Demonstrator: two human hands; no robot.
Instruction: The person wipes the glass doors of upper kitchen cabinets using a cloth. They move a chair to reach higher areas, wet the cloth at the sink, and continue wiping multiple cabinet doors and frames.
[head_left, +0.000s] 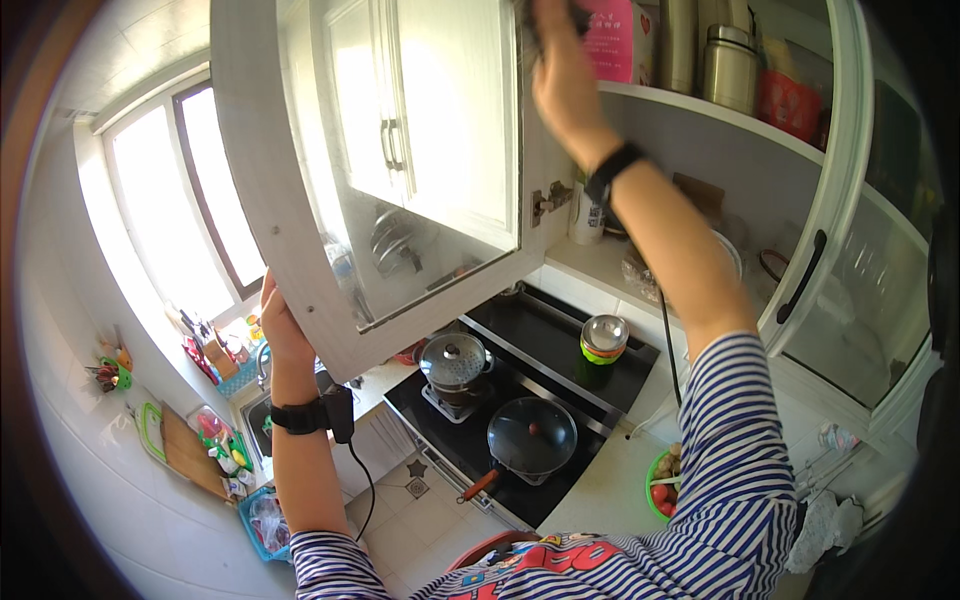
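My left hand (283, 324) grips the outer edge of a white-framed glass cabinet door (334, 330), its fingers partly hidden behind the frame. That door stands swung out on its hinge (551, 202). My right hand (564, 86) is raised at the hinge side of the door, by the upper shelf, and is blurred. A dark item (579, 18), too blurred and cut off to name, shows around its fingers. Close to this hand, on the shelf, are a pink box (611, 41) and a stainless steel canister (730, 69).
Below the door, a lidded steel pot (454, 360) and a glass-lidded pan (532, 439) stand on a black gas stove (555, 502). Stacked bowls (604, 336) sit behind them. Another glass door (855, 300) stands open at right. A cable hangs from my left wrist device (339, 412).
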